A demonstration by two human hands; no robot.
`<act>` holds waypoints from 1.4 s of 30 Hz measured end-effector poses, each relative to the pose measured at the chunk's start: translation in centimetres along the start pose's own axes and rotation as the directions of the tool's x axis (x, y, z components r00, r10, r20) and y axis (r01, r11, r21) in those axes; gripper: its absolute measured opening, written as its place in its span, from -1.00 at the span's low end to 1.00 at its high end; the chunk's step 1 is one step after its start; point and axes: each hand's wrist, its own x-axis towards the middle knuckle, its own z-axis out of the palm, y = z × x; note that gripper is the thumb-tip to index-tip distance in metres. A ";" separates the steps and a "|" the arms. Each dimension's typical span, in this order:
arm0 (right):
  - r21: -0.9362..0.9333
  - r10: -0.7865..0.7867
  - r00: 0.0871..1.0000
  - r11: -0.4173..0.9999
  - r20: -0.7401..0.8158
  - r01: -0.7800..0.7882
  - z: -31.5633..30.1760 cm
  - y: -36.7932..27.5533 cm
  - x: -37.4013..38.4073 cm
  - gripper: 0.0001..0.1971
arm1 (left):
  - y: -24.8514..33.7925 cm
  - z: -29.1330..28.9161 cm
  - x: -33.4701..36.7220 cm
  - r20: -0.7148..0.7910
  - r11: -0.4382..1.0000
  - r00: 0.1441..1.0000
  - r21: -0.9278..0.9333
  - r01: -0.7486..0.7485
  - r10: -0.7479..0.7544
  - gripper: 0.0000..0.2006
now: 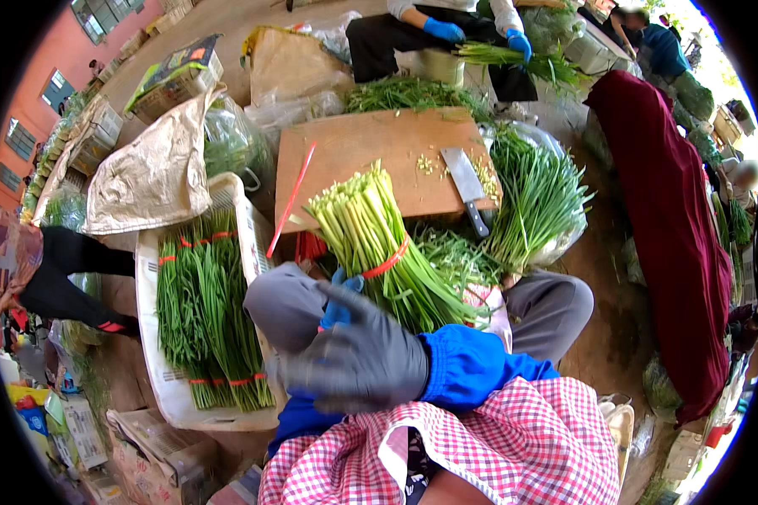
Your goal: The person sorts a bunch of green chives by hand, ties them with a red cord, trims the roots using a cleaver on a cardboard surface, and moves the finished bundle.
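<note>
A thick bundle of garlic chives [354, 215] leans upright over my lap, pale cut ends up and green leaves toward me. A red band [387, 257] circles it. My left hand [337, 307], in a blue glove, is closed on the bundle's left side, mostly hidden behind my other hand. My right hand [358, 349], in a dark grey glove, crosses in front of it. Its fingers look stretched apart with nothing visible in them, though motion smears them. Just past the bundle stands a brown board [362, 139] with a red strip [293, 198] at its left edge.
A cleaver [463, 181] lies on the board among small trimmings. Loose chives [531, 198] are heaped at its right. At left, a white crate [147, 337] holds banded chives [206, 311]. Across the board, another person's blue-gloved hands [443, 30] handle chives. Dark red cloth [665, 236] lies right.
</note>
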 end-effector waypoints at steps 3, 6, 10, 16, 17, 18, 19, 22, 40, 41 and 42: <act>0.032 -0.128 0.986 0.991 -0.107 0.132 -2.1 0.0 1.0 -0.49 | 0.3 -0.1 -0.6 -0.010 1.000 1.000 -0.008 0.015 -0.015 -0.35; 0.028 0.127 0.970 0.992 -0.209 -0.123 -6.0 4.7 0.0 -0.45 | -0.2 -0.4 -0.3 0.017 0.999 0.999 -0.033 0.032 -0.032 -0.34; -0.172 0.195 0.980 0.967 0.029 -0.187 -7.2 4.9 1.7 -0.38 | -2.0 0.5 -0.3 -0.208 0.979 0.971 -0.188 0.076 -0.115 -0.21; 0.753 0.037 0.911 0.577 -0.411 0.316 -10.4 7.4 -0.9 -0.38 | -2.6 -4.0 -1.2 0.046 0.994 0.998 -0.090 0.055 -0.051 -0.15; 0.713 0.147 0.883 0.654 -0.445 0.251 -11.0 7.6 -1.5 -0.39 | -3.3 -4.5 -0.8 0.051 0.994 0.997 -0.090 0.059 -0.055 -0.14; 0.699 0.118 0.880 0.659 -0.459 0.276 -10.9 9.0 -2.0 -0.43 | -3.5 -4.8 -0.7 0.042 0.995 0.997 -0.080 0.063 -0.060 -0.14; 0.694 0.235 0.875 0.705 -0.424 0.147 -10.8 8.8 -2.9 -0.46 | -3.6 -4.9 -0.7 0.033 0.995 0.997 -0.070 0.066 -0.064 -0.13; 0.446 0.311 0.906 0.880 -0.286 -0.161 -10.5 9.5 -3.5 -0.50 | -3.0 -4.5 -0.8 0.033 0.985 0.994 -0.137 0.106 -0.102 -0.14; 0.319 0.407 0.848 0.898 -0.340 -0.304 -6.6 11.2 -4.3 -0.82 | -1.6 -3.5 -1.3 0.018 0.986 0.992 -0.111 0.124 -0.122 -0.18; 0.312 0.398 0.853 0.902 -0.338 -0.298 -6.2 11.1 -4.1 -0.83 | -1.9 -3.9 -1.4 0.002 0.986 0.991 -0.103 0.132 -0.133 -0.18; 0.316 0.399 0.852 0.901 -0.339 -0.297 -6.0 11.2 -4.2 -0.84 | -2.3 -4.7 -1.4 -0.014 0.985 0.990 -0.094 0.141 -0.143 -0.18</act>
